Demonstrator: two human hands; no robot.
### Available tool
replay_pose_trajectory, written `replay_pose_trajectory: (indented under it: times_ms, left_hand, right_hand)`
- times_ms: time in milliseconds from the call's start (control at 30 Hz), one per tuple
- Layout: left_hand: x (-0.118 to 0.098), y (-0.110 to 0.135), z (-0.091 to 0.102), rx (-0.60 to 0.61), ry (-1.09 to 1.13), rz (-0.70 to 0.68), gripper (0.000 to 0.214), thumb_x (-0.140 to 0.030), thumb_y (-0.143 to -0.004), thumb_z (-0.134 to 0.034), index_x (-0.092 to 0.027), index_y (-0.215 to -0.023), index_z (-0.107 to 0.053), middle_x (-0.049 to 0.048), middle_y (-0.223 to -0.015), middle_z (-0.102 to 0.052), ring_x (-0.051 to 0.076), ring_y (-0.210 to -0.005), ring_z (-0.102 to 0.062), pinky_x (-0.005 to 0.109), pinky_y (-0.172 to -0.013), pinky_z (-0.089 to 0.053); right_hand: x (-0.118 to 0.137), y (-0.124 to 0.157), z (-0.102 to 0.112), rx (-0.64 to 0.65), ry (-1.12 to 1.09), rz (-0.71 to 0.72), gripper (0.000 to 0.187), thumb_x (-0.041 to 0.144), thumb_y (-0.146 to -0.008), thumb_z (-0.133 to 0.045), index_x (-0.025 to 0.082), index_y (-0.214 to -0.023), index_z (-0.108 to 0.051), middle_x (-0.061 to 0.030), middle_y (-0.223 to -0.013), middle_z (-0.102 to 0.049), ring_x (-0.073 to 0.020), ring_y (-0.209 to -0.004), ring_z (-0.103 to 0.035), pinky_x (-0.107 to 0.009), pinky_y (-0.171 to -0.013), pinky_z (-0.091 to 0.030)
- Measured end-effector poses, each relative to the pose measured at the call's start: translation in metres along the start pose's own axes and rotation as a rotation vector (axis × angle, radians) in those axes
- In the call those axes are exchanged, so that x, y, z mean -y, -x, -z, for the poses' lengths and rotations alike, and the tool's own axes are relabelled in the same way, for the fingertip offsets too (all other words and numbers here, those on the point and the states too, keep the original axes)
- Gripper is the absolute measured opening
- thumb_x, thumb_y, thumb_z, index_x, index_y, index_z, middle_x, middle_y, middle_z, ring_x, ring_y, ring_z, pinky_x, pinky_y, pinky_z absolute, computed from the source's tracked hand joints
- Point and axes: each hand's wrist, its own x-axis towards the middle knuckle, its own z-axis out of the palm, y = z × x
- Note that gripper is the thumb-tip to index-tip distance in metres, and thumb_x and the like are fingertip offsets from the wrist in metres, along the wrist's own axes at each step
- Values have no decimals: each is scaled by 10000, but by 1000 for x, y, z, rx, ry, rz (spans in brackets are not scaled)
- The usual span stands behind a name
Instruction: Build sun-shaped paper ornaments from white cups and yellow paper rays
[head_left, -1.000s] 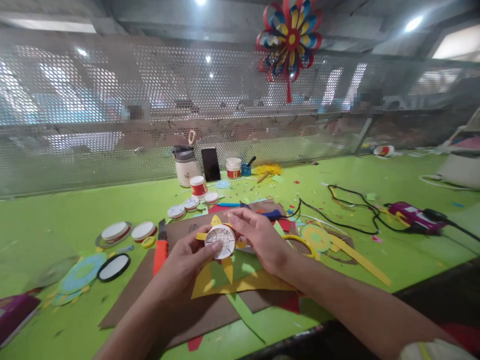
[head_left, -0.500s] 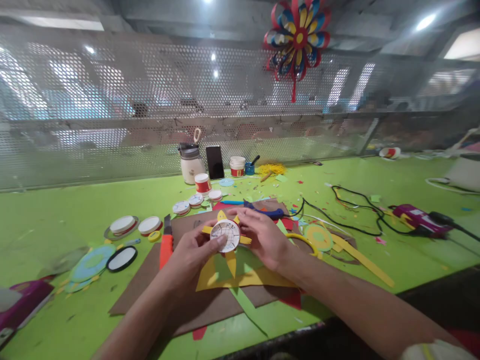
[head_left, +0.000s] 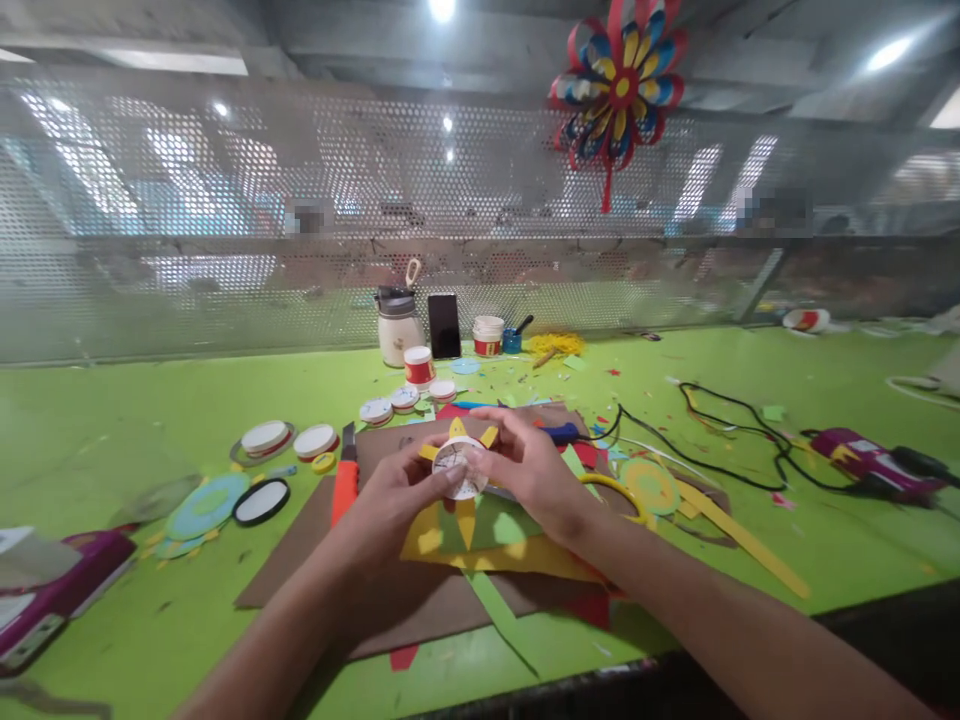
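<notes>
My left hand (head_left: 396,490) and my right hand (head_left: 534,472) hold a small turtle-shaped craft (head_left: 454,482) between them. It has a round white lid with dark grid lines for a body and yellow paper pieces sticking out around it. Both thumbs lie on the lid's face, and the other fingers are partly hidden behind it. Below the craft lie sheets of yellow paper (head_left: 517,555) and green paper (head_left: 487,530) on a brown board (head_left: 375,610). An orange utility knife (head_left: 346,485) is left of my left hand. Yellow-handled scissors (head_left: 637,505) lie right of my right wrist.
White lids (head_left: 316,440), a black-rimmed disc (head_left: 261,501) and a pale blue paper cutout (head_left: 206,507) are on the left. At the back stand a jug (head_left: 399,335), a phone (head_left: 444,326) and tubs (head_left: 488,337). A corded purple tool (head_left: 874,465) lies right.
My right thumb has come onto the front of the lid, beside the left thumb. Both hands still hold the craft. The view has shifted slightly left.
</notes>
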Motion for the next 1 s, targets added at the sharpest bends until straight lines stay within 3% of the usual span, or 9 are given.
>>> replay_pose_trajectory:
  times_ms: [300, 567, 1000]
  left_hand:
    - [-4, 2, -3, 47, 251, 43, 230, -275, -844, -636, -199, -1051, -703, 102, -1076, -699, 218, -942, -642, 325, -804, -494]
    - [-3, -1, 2, 148, 305, -4, 341, -188, -840, -642, -194, -1180, -649, 120, -1264, -625, 213, -1018, -619, 295, -797, -488]
    - [2, -3, 4, 105, 229, -119, 364, -143, -779, -711, -226, -1131, -670, 49, -955, -662, 163, -876, -590, 297, -785, -498]
  right_hand:
    - [-4, -4, 1, -61, -264, -99, 404, 337, -652, -789, 186, -997, -643, -6, -818, -664, -136, -707, -590, -268, -653, -459]
    - [4, -5, 5, -49, -415, -204, 321, 287, -653, -804, 182, -928, -677, -13, -812, -695, -122, -706, -611, -246, -629, -485]
    - [9, 0, 2, -30, -422, -150, 260, 275, -692, -783, 188, -913, -676, -17, -841, -711, -127, -721, -638, -241, -634, -499]
